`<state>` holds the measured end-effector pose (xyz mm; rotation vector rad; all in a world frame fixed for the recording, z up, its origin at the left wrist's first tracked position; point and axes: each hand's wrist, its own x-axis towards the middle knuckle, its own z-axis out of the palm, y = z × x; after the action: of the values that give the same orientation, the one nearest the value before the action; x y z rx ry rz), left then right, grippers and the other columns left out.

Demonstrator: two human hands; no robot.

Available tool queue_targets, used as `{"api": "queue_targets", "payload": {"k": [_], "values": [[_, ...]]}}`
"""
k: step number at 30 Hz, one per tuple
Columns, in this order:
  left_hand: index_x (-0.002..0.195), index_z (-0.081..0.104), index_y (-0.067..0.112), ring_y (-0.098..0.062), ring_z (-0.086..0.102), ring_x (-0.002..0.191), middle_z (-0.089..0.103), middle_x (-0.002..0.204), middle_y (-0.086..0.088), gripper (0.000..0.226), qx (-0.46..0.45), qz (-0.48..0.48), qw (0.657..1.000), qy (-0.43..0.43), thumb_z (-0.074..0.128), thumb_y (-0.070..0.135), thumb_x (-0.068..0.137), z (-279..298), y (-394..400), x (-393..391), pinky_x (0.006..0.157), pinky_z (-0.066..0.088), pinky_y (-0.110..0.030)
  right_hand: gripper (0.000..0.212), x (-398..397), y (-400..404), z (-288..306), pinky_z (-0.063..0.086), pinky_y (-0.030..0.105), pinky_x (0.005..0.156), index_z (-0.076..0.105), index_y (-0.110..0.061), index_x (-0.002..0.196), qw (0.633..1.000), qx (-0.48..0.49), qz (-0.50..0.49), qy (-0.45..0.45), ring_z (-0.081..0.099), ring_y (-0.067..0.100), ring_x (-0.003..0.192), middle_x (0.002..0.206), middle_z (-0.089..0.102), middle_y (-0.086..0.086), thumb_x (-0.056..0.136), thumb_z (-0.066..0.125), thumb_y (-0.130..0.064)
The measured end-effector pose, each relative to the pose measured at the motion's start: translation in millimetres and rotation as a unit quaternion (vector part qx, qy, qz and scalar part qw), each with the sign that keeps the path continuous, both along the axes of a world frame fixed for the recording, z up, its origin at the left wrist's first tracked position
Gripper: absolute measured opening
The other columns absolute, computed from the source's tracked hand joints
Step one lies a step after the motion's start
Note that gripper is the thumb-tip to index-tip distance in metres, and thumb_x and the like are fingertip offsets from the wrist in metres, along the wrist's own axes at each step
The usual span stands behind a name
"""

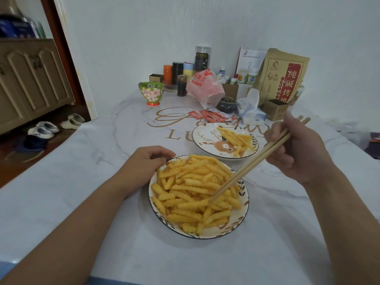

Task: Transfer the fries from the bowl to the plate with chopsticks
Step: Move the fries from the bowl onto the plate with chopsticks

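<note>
A white patterned bowl (242,204) near me is heaped with crinkle-cut fries (193,188). Behind it to the right stands a white plate (202,133) with a deer picture, holding several fries (236,138). My right hand (296,149) grips a pair of wooden chopsticks (253,163), whose tips reach down into the fries at the bowl's right side. My left hand (144,163) rests on the table against the bowl's far left rim, fingers curled at its edge.
The marble-look table (82,182) carries clutter at the back: a flowered cup (151,93), jars, a plastic bag (205,87), red sauce packets (213,115), a tissue pack (249,109), and a brown paper bag (281,77). A cabinet and shoes lie left.
</note>
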<state>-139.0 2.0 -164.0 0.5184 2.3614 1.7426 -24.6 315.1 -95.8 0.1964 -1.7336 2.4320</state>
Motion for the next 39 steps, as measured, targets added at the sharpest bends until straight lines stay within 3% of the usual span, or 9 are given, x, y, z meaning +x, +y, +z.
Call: {"api": "queue_targets", "payload": {"k": [4,9,14,18,21,23,30,34,39], "values": [[0.101,0.081,0.022,-0.002,0.073,0.094,0.080,0.099,0.009,0.035,-0.005,0.003,1.000,0.003,0.054,-0.001,0.100,-1.4,-0.5,-1.4,0.083,0.057,-0.018,0.061,0.4,0.1,-0.8,0.030,0.017,0.039,0.064,-0.008,0.065,1.000,0.028,-0.013,-0.002,0.031,0.014,0.034,0.051,0.042,0.007,0.106,0.034,-0.041],[0.101,0.081,0.024,-0.001,0.073,0.094,0.080,0.099,0.011,0.036,-0.008,0.004,1.000,-0.004,0.054,0.001,0.100,-1.4,0.0,-1.5,0.088,0.056,-0.024,0.046,2.2,3.7,-1.5,0.028,0.020,0.039,0.065,-0.012,0.065,0.997,0.063,-0.036,0.001,0.032,0.011,0.037,0.052,0.040,0.004,0.099,0.045,-0.035],[0.100,0.081,0.023,-0.001,0.074,0.094,0.080,0.098,0.010,0.036,0.002,0.003,1.000,-0.007,0.054,-0.001,0.099,-1.6,0.5,-0.8,0.087,0.056,-0.024,0.047,3.5,14.4,1.2,0.018,0.020,0.041,0.062,-0.017,0.067,0.998,-0.022,-0.051,0.029,0.030,0.007,0.037,0.053,0.041,-0.003,0.105,0.039,-0.032],[0.100,0.081,0.023,-0.001,0.074,0.093,0.080,0.098,0.011,0.036,0.003,0.003,1.000,-0.009,0.054,0.000,0.099,-2.8,0.4,-1.6,0.086,0.056,-0.024,0.041,-5.4,10.4,-3.2,0.022,0.023,0.045,0.059,-0.016,0.071,0.962,-0.109,-0.248,0.028,0.033,0.010,0.047,0.059,0.047,-0.001,0.106,0.046,-0.031],[0.100,0.081,0.024,0.000,0.073,0.094,0.080,0.099,0.011,0.036,0.001,0.004,1.000,-0.002,0.055,0.000,0.099,-3.7,0.1,-3.2,0.088,0.055,-0.024,0.040,-11.5,8.5,-9.9,0.031,0.024,0.043,0.064,-0.013,0.071,0.894,0.030,-0.444,0.047,0.042,0.011,0.049,0.059,0.053,-0.001,0.106,0.050,-0.029],[0.100,0.081,0.023,-0.001,0.073,0.094,0.080,0.099,0.010,0.035,0.003,0.001,1.000,0.002,0.055,-0.001,0.099,-3.6,0.4,-3.0,0.088,0.055,-0.024,0.041,-13.7,5.6,-17.1,0.037,0.026,0.043,0.067,-0.014,0.075,0.866,0.143,-0.476,0.061,0.046,0.012,0.049,0.055,0.052,-0.001,0.106,0.049,-0.035],[0.100,0.081,0.022,-0.001,0.073,0.095,0.080,0.099,0.010,0.035,0.005,-0.002,1.000,-0.002,0.054,0.000,0.100,-3.8,0.8,-2.3,0.085,0.055,-0.022,0.036,-21.0,-2.1,-30.2,0.044,0.030,0.054,0.072,-0.020,0.081,0.851,0.267,-0.446,0.070,0.054,0.009,0.053,0.053,0.057,-0.008,0.105,0.051,-0.038],[0.100,0.081,0.022,-0.001,0.073,0.095,0.080,0.099,0.011,0.035,0.005,-0.003,1.000,-0.002,0.054,0.000,0.100,-4.2,0.0,-2.7,0.086,0.055,-0.024,0.038,-24.3,-4.1,-38.4,0.043,0.036,0.059,0.072,-0.017,0.084,0.850,0.315,-0.418,0.058,0.052,0.016,0.055,0.057,0.056,-0.004,0.105,0.050,-0.039],[0.098,0.082,0.024,-0.003,0.073,0.095,0.080,0.099,0.010,0.035,0.003,0.000,1.000,-0.003,0.055,0.001,0.100,-4.0,0.1,-3.1,0.087,0.055,-0.025,0.041,-22.8,-8.6,-34.9,0.039,0.032,0.055,0.070,-0.019,0.077,0.864,0.282,-0.413,0.060,0.049,0.016,0.054,0.055,0.055,-0.005,0.106,0.048,-0.037]]}}
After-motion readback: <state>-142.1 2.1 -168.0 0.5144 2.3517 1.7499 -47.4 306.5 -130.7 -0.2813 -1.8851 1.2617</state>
